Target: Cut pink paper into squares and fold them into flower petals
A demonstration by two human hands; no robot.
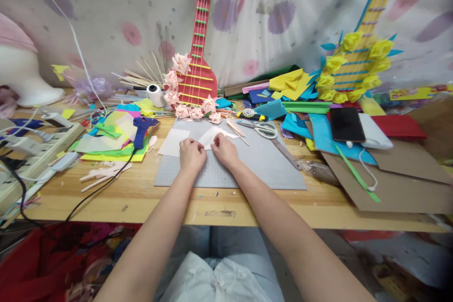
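Both my hands rest on a grey cutting mat (247,165) at the middle of a wooden table. My left hand (191,154) and my right hand (224,149) pinch the near edge of a small pale paper piece (212,136) lying on the mat. A second pale paper square (173,142) lies just left of it, untouched. Thin wooden sticks (236,129) lie on the mat beyond my right hand.
A blue glue gun (141,130) sits on coloured paper at left, its cord trailing off the table. Scissors (264,128), a red cardboard guitar (198,56) with pink paper flowers, a yellow-flowered guitar (357,66), a phone (346,124) and cardboard sheets (399,179) lie behind and right. A power strip (35,151) lies far left.
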